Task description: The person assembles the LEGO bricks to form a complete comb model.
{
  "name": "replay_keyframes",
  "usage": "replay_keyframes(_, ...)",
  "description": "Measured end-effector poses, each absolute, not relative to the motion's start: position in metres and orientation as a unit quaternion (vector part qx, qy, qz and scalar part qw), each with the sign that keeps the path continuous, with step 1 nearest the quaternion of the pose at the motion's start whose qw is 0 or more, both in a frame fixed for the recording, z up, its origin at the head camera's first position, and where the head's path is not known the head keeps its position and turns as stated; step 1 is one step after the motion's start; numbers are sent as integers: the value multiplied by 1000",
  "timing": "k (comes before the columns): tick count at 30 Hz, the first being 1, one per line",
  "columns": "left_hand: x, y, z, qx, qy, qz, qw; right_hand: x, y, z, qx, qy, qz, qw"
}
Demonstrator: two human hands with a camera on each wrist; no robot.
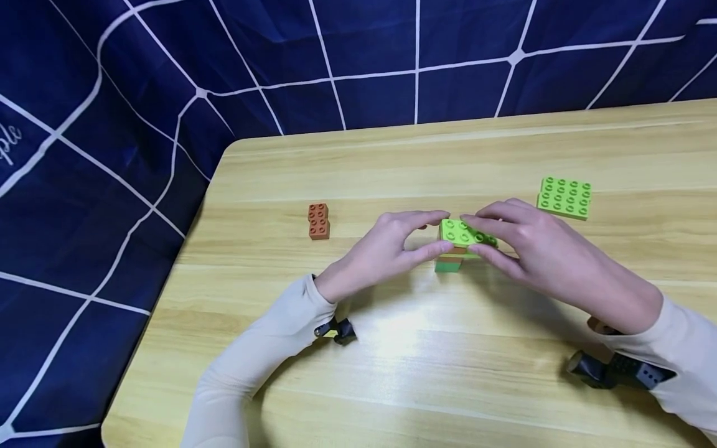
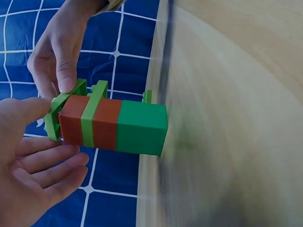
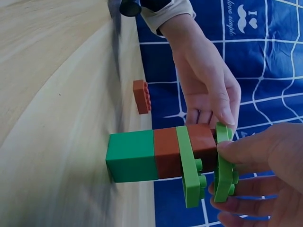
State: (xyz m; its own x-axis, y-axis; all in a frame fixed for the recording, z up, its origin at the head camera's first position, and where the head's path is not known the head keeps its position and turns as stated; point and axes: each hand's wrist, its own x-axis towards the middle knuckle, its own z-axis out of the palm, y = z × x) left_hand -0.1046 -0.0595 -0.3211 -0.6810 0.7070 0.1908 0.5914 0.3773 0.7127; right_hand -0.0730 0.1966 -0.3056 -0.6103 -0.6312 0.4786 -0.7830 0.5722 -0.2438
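Observation:
A short tower of toy building bricks stands on the table. From the bottom up it has a dark green brick (image 2: 142, 127), an orange-brown brick (image 3: 166, 153), a thin light green plate (image 3: 190, 175) jutting to one side, and another orange-brown brick (image 2: 74, 118). On top lies a second light green plate (image 1: 460, 233), with a small gap showing beneath part of it. My left hand (image 1: 386, 246) pinches this top plate at its left end with thumb and forefinger. My right hand (image 1: 529, 239) pinches its right part by the long edges.
A separate orange-brown brick (image 1: 319, 221) lies to the left on the wooden table (image 1: 392, 386). At the back right is a wide light green studded brick (image 1: 564, 198). A dark blue cloth (image 1: 370, 43) with white lines hangs behind the table.

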Motion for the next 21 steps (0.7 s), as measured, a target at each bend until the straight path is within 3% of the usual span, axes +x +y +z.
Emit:
replay_keyframes(12, -103, -61, -319, 404, 820, 400, 68, -73, 196, -308, 405, -873, 219, 160)
replay_keyframes(16, -95, -68, -297, 439, 789, 430, -13, -73, 196, -308, 404, -872, 218, 168)
replay_keyframes(21, -64, -77, -254, 558, 669, 467, -153, -74, 197, -307, 411, -867, 223, 174)
